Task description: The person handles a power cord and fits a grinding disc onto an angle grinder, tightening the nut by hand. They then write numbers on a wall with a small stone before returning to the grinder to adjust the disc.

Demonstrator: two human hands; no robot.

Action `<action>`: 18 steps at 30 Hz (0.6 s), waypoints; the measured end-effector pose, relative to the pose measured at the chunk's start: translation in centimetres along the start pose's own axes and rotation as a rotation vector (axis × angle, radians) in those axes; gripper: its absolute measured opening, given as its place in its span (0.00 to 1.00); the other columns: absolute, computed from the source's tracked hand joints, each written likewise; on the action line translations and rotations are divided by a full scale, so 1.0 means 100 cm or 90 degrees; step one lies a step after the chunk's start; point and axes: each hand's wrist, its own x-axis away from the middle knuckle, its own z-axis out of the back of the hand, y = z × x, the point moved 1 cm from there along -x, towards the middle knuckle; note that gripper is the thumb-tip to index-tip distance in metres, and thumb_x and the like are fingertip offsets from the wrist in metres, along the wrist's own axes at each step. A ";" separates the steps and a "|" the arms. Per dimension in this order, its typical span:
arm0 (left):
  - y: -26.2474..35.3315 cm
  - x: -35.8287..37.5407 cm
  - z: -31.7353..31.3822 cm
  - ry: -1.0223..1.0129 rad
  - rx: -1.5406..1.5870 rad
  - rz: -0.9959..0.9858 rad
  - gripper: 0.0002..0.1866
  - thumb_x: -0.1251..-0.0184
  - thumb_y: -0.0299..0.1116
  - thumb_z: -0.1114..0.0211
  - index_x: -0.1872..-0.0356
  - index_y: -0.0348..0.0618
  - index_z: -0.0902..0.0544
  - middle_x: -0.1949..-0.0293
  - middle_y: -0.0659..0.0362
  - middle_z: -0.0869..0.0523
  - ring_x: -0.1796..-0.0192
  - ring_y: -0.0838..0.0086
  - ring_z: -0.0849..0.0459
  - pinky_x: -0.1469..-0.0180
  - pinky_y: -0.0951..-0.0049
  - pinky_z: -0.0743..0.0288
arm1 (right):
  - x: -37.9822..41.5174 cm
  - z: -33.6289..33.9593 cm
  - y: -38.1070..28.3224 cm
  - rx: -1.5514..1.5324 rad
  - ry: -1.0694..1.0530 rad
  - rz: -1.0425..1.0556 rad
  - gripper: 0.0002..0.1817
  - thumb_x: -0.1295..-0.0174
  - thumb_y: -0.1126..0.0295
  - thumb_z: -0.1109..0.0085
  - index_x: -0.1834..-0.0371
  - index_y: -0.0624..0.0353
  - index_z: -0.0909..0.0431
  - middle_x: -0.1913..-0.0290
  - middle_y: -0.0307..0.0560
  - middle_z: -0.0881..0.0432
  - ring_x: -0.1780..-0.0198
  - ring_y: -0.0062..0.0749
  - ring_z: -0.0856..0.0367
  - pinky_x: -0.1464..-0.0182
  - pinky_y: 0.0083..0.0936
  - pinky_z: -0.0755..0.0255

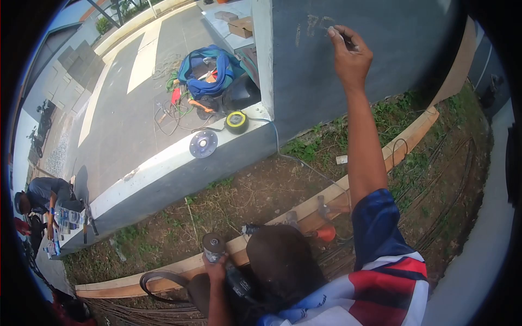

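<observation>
My right hand (352,57) is raised to the dark grey wall (310,81), fingers pinched close to pale scribbled marks (315,24). Whatever small thing the fingertips may hold is too small to make out. Down by my knees, my left hand (216,267) is closed around the head end of an angle grinder (239,283). Its black body points toward my lap, and a round brownish part (213,243) shows at the top.
A wooden plank (375,160) crosses the ground before me. On the low wall's ledge lie a yellow-black tape measure (236,122) and a round disc (203,143). Behind them is a blue tool bag (209,68) with cords. Another person (49,198) bends at far left.
</observation>
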 end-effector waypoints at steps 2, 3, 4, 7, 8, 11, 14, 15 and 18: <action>0.008 0.002 -0.003 0.003 0.013 -0.003 0.38 0.47 0.26 0.23 0.34 0.36 0.32 0.46 0.56 0.19 0.47 0.70 0.20 0.43 0.68 0.25 | 0.069 -0.003 -0.033 -0.048 -0.110 -0.044 0.10 0.34 0.74 0.31 0.52 0.65 0.15 0.58 0.42 0.15 0.58 0.20 0.18 0.56 0.21 0.24; 0.011 0.004 -0.005 0.005 0.019 -0.002 0.38 0.47 0.26 0.24 0.34 0.36 0.31 0.47 0.56 0.19 0.47 0.70 0.20 0.43 0.68 0.25 | 0.115 0.001 -0.041 -0.020 -0.219 -0.083 0.11 0.34 0.75 0.31 0.51 0.65 0.16 0.56 0.42 0.16 0.57 0.21 0.19 0.54 0.21 0.25; 0.011 0.004 -0.005 0.010 0.013 -0.005 0.37 0.47 0.26 0.24 0.35 0.36 0.31 0.47 0.56 0.19 0.48 0.71 0.20 0.43 0.68 0.25 | 0.166 0.007 -0.046 -0.007 -0.338 -0.196 0.11 0.35 0.76 0.32 0.51 0.64 0.16 0.58 0.43 0.17 0.58 0.24 0.19 0.55 0.22 0.25; 0.005 0.000 -0.004 -0.013 0.067 -0.027 0.38 0.47 0.26 0.24 0.34 0.36 0.32 0.46 0.56 0.19 0.48 0.71 0.19 0.44 0.67 0.23 | 0.303 0.042 -0.037 0.097 -0.595 -0.378 0.10 0.38 0.76 0.33 0.53 0.63 0.15 0.57 0.47 0.16 0.58 0.32 0.17 0.56 0.26 0.25; 0.001 0.000 -0.003 -0.002 0.041 -0.013 0.39 0.47 0.27 0.23 0.34 0.36 0.32 0.46 0.56 0.19 0.48 0.70 0.19 0.43 0.67 0.24 | 0.338 0.055 -0.036 0.116 -0.594 -0.425 0.10 0.38 0.76 0.33 0.53 0.63 0.15 0.57 0.49 0.16 0.58 0.34 0.16 0.56 0.27 0.24; 0.002 0.001 -0.002 -0.013 0.052 -0.025 0.38 0.47 0.27 0.21 0.35 0.34 0.32 0.46 0.55 0.18 0.47 0.70 0.19 0.42 0.68 0.24 | 0.408 0.100 -0.046 0.196 -0.590 -0.521 0.11 0.39 0.75 0.33 0.53 0.63 0.15 0.55 0.53 0.16 0.56 0.42 0.15 0.55 0.31 0.23; 0.001 0.002 -0.001 -0.021 0.069 -0.021 0.36 0.44 0.27 0.22 0.35 0.36 0.31 0.47 0.57 0.18 0.48 0.72 0.19 0.43 0.69 0.24 | 0.420 0.117 -0.048 0.284 -0.598 -0.451 0.12 0.40 0.77 0.35 0.53 0.64 0.15 0.54 0.57 0.16 0.54 0.52 0.15 0.52 0.37 0.22; -0.003 0.001 0.000 -0.024 0.070 -0.030 0.35 0.43 0.27 0.22 0.35 0.37 0.30 0.47 0.58 0.17 0.48 0.72 0.18 0.43 0.69 0.24 | 0.420 0.122 -0.047 0.314 -0.605 -0.390 0.12 0.41 0.78 0.36 0.54 0.64 0.15 0.53 0.58 0.16 0.53 0.54 0.15 0.51 0.39 0.22; 0.003 0.004 0.000 -0.026 0.080 -0.022 0.36 0.43 0.26 0.22 0.35 0.37 0.31 0.47 0.57 0.17 0.49 0.72 0.18 0.44 0.69 0.23 | 0.419 0.127 -0.046 0.362 -0.605 -0.270 0.13 0.43 0.80 0.38 0.54 0.66 0.15 0.51 0.60 0.17 0.51 0.59 0.17 0.48 0.43 0.23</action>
